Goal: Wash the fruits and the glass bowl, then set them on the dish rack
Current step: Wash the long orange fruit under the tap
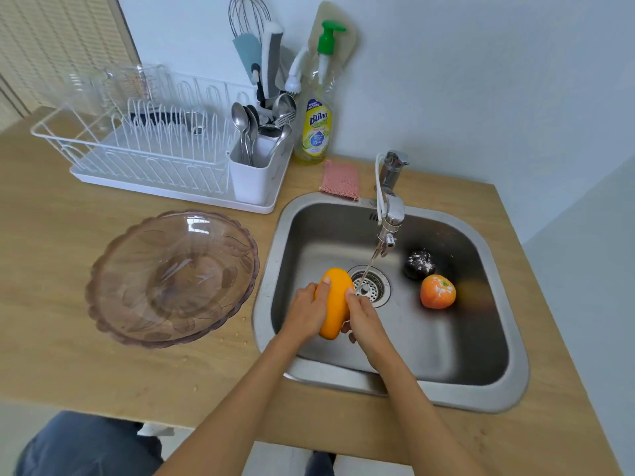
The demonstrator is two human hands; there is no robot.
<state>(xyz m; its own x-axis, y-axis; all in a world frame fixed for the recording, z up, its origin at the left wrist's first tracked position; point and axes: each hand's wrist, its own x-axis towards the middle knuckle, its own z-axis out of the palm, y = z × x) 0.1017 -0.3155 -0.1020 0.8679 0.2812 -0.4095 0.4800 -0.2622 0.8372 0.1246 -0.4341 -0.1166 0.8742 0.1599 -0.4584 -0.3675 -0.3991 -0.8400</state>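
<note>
A yellow mango is held over the steel sink, just left of the drain. My left hand grips its left side and my right hand wraps its right side. A thin stream of water runs from the tap toward the drain beside the mango. An orange fruit and a dark purple fruit with white specks lie in the sink at the right. The tinted glass bowl rests on the wooden counter, left of the sink. The white dish rack stands behind the bowl.
A cutlery holder with spoons and forks sits on the rack's right end. A dish soap bottle and a pink sponge stand behind the sink. Brushes and a whisk hang on the wall. Water drops dot the counter near the bowl.
</note>
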